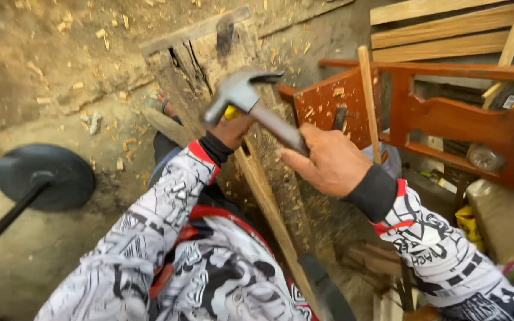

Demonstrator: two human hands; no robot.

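over a dirt floor strewn with wood chips, a person works with a hammer.
beside a red-brown wooden frame, a long wooden strip slants down; the right hand grips the claw hammer by its handle, the left hand closed on something yellow just under the head.

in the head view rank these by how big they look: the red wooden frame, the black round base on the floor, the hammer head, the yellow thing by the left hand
1. Red wooden frame, widest by far.
2. Black round base.
3. Hammer head, though it sits nearer the camera, so it looks bigger than it is.
4. Yellow thing, mostly hidden behind the hammer and left hand.
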